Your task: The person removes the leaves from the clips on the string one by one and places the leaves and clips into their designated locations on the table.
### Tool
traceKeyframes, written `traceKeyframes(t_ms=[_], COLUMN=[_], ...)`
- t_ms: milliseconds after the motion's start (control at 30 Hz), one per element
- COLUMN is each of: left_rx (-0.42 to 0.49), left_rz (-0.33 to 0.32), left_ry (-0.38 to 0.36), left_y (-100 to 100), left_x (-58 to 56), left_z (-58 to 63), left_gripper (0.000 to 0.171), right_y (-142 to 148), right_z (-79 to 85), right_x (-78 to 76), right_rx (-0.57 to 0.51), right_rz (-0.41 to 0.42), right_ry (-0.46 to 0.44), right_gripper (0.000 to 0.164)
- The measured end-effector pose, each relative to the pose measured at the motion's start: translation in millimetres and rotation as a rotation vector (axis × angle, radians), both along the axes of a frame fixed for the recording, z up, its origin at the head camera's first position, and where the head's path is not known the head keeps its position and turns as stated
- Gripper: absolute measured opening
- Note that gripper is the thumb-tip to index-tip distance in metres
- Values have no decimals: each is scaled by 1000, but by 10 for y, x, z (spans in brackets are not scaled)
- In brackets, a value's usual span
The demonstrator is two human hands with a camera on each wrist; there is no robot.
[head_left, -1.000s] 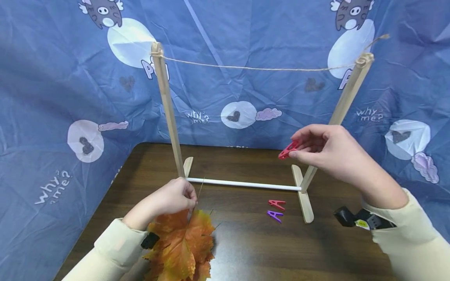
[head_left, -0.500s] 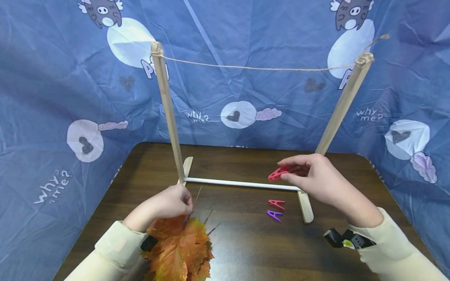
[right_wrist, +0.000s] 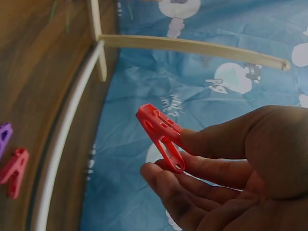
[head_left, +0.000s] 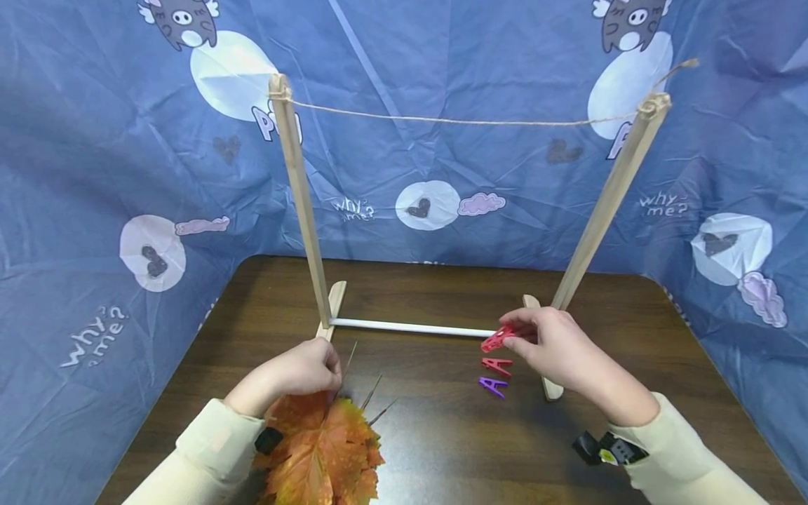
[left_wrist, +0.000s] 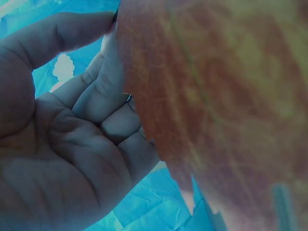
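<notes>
My left hand (head_left: pixel 306 368) pinches the stem of an orange maple leaf (head_left: pixel 318 449) at the table's left front. More leaves lie under it, their thin stems poking out to the right. In the left wrist view the leaf (left_wrist: pixel 211 96) fills the right side, its stem at the thumb tip. My right hand (head_left: pixel 552 344) holds a red clothespin (right_wrist: pixel 161 137) between thumb and fingers, above the table near the white rod. Just below that hand lie a second red clothespin (head_left: pixel 497 366) and a purple clothespin (head_left: pixel 493 386).
A wooden stand with a left post (head_left: pixel 299 203) and a right post (head_left: pixel 612 203) stands on the table (head_left: pixel 454 435). Twine (head_left: pixel 442 120) is strung between the post tops, and a white rod (head_left: pixel 410 327) joins the feet. Blue printed cloth (head_left: pixel 353 231) hangs behind.
My right hand has come down and slightly left with the red clothespin, from beside the right post to near the white rod. The left hand has drawn slightly nearer with the leaf.
</notes>
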State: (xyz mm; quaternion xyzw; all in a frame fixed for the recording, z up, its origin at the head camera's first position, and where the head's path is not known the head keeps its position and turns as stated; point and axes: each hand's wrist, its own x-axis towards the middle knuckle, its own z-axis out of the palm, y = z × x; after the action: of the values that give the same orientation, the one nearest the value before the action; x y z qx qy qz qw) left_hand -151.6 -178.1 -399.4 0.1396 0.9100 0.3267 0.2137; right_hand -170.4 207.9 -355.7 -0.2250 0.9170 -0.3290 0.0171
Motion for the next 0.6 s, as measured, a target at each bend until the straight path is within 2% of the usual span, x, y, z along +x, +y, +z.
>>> traceKeyframes(t_ms=[233,400,600], left_rx=[-24,-52,-56], left_rz=[45,39,63], left_ry=[-11,-11,-35], left_y=[-22,-11,20], left_x=[12,3,13], left_z=[-101,-165,-221], left_gripper=[14,16,16], right_y=[-22,-30,-37], right_z=[-195,-294,-405], right_x=[50,79,104], right_rx=[41,56,106], right_rz=[-16,-19,-1], right_ry=[-37,-54,-25], right_gripper=[16,16,13])
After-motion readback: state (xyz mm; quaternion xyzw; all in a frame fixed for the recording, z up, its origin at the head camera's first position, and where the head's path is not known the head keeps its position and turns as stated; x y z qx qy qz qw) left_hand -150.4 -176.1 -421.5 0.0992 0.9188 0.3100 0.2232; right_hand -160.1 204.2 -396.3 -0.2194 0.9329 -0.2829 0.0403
